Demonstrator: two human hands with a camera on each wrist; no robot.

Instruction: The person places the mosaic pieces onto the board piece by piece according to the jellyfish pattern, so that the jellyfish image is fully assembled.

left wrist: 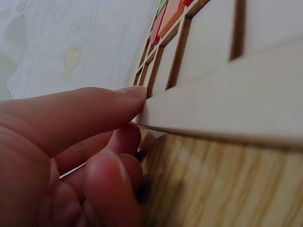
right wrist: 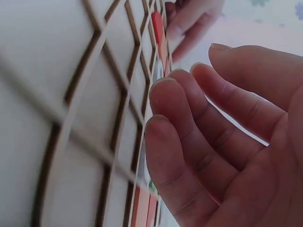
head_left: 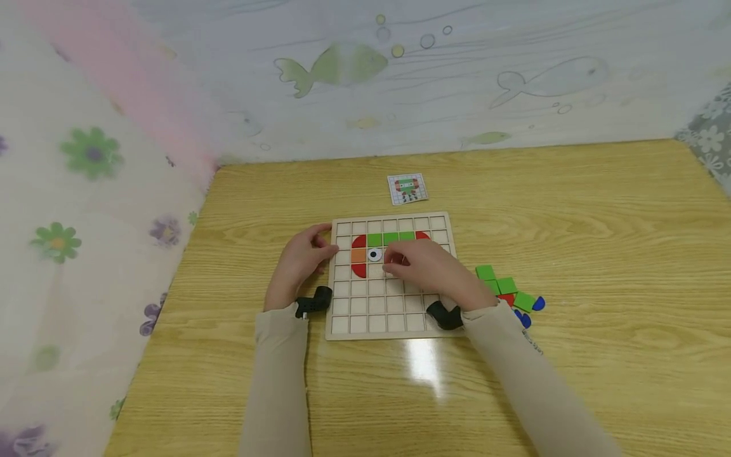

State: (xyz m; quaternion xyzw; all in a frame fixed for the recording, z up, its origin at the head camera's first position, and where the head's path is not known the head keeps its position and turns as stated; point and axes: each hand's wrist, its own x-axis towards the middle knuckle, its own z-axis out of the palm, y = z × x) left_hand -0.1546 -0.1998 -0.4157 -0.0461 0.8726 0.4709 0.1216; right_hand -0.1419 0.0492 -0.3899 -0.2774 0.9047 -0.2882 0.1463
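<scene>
A wooden grid board lies in front of me with colored tiles set in its upper squares. They include green squares, red rounded pieces, an orange square and an eye tile. At the board's left edge, my left hand grips the frame: a digit rests on the rim and the other fingers curl beside it in the left wrist view. My right hand is over the tile area, its fingers loosely bent, thumb apart, no piece visible between them. It hides part of the pattern.
A small picture card lies behind the board, showing a colored figure on a grid. Right of the board are loose green squares, a red piece and blue rounded pieces. Patterned walls border the table's back and left.
</scene>
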